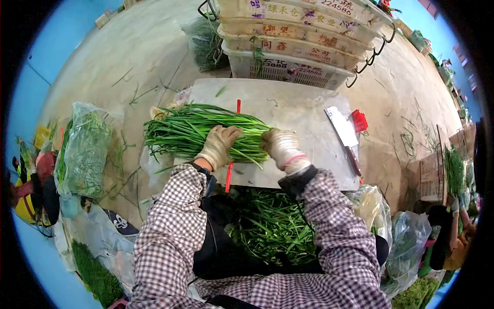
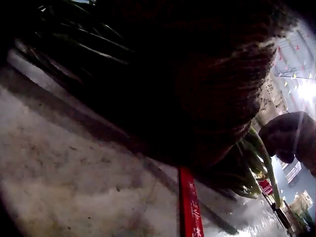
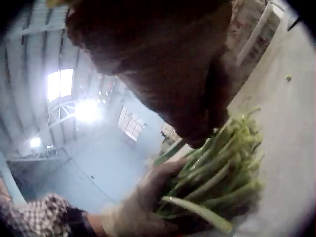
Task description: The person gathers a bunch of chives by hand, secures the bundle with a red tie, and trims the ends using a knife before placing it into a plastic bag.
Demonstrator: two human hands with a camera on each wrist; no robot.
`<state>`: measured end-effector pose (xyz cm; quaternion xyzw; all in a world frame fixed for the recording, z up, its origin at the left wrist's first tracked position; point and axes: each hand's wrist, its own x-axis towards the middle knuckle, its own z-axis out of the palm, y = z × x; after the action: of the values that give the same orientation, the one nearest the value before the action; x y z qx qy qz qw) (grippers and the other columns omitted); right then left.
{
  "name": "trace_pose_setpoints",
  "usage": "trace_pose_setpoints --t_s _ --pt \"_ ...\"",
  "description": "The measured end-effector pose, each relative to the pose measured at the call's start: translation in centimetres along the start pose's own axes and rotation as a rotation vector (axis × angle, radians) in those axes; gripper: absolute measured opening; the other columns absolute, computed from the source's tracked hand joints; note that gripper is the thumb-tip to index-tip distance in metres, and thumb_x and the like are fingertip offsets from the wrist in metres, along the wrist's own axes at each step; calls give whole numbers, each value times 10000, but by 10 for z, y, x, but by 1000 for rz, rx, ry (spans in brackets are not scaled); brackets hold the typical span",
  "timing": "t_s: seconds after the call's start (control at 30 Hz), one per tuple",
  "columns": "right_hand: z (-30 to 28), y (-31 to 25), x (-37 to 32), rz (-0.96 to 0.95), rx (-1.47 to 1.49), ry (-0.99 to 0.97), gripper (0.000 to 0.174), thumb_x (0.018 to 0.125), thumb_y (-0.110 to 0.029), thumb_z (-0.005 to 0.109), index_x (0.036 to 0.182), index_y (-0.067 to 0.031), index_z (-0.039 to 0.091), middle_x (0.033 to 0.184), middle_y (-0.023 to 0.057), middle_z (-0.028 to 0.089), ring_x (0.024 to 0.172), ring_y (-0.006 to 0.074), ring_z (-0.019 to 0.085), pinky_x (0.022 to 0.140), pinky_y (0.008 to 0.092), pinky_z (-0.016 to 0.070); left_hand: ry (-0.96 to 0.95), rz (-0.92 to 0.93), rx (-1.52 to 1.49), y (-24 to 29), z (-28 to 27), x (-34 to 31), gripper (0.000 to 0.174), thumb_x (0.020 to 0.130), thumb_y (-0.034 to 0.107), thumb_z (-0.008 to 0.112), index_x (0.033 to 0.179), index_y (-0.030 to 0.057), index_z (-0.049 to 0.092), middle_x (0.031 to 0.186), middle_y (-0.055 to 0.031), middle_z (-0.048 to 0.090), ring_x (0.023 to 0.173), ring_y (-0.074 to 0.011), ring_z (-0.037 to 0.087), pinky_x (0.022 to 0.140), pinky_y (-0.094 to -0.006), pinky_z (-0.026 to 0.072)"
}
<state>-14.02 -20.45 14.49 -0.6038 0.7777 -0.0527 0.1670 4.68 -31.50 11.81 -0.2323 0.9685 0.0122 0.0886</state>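
A thick bunch of garlic chives (image 1: pixel 180 126) lies across a white board (image 1: pixel 303 165), leaf tips to the left and pale stem ends to the right. My gloved left hand (image 1: pixel 220 147) grips the bunch around its middle; in the right wrist view its fingers wrap the stems (image 3: pixel 222 168). At the stem end, my gloved right hand (image 1: pixel 280 147) has curled fingers pinching at the stems, the fingertips mostly hidden. A red printed tape (image 1: pixel 228 177) runs under the bunch beside my left hand, both its ends showing.
A cleaver (image 1: pixel 342 129) lies at the board's right, near a red bundle of ties (image 1: pixel 359 121). Stacked white crates (image 1: pixel 293 69) stand behind the board. Loose green leaves (image 1: pixel 275 221) fill the space below its front edge. Bagged greens (image 1: pixel 87 154) stand at left.
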Motion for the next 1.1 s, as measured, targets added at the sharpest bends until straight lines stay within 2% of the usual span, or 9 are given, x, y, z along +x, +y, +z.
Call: trace_pose_setpoints --t_s 0.23,0.3,0.37,0.5,0.53,0.63,0.77,0.93,1.1 --pt "38 41 25 179 196 135 191 865 -233 621 960 -73 663 912 162 688 796 278 670 681 383 519 131 27 -38 -2 15 -3 990 591 318 855 1415 122 343 1369 -67 410 1281 -275 386 1144 -453 236" --pt "20 58 -14 358 1311 391 215 863 -96 617 1068 -33 613 860 90 677 640 230 623 615 310 509 178 45 -74 -4 18 -4 987 571 293 859 1401 111 358 1363 -85 414 1268 -288 398 1143 -465 239" --pt "9 62 -38 500 1467 484 191 883 -63 591 1073 -41 601 825 50 640 596 151 553 571 247 469 176 54 -111 -2 11 -6 988 567 287 860 1400 107 361 1358 -92 422 1263 -289 406 1138 -468 246" --pt "53 50 -47 307 1283 145 317 924 -56 575 1237 -15 548 864 38 631 673 99 554 585 239 444 84 21 -14 0 6 -4 963 638 376 819 1437 137 338 1398 -62 401 1289 -256 394 1153 -435 208" --pt "77 56 -36 284 1263 126 403 899 -169 637 1269 -31 556 1029 133 685 863 220 641 758 331 507 100 24 -21 0 7 -4 968 628 377 823 1434 139 343 1392 -59 405 1284 -256 400 1148 -433 216" --pt "95 56 -16 294 1162 5 373 892 -218 655 1213 -34 606 1051 123 692 936 230 642 825 347 494 123 31 -11 -2 11 -4 966 628 390 817 1433 139 345 1383 -58 410 1282 -258 401 1143 -429 221" --pt "57 44 -41 332 1191 181 304 890 -242 662 1109 -31 660 959 76 699 851 176 616 771 305 494 112 19 -32 1 8 -3 989 613 372 831 1434 123 339 1380 -69 409 1282 -267 397 1146 -428 225" --pt "28 62 -76 442 1388 424 234 877 -223 687 1010 -31 688 705 -19 570 603 49 448 530 208 361 84 16 -46 2 4 -3 1010 603 343 848 1438 101 334 1409 -91 393 1301 -275 382 1156 -436 230" --pt "-25 72 -157 -109 1625 537 212 879 -225 665 886 -13 653 682 -4 532 577 99 466 511 242 359 40 -9 -46 -2 0 -2 938 658 371 812 1443 158 343 1452 -75 371 1334 -273 362 1166 -426 194"
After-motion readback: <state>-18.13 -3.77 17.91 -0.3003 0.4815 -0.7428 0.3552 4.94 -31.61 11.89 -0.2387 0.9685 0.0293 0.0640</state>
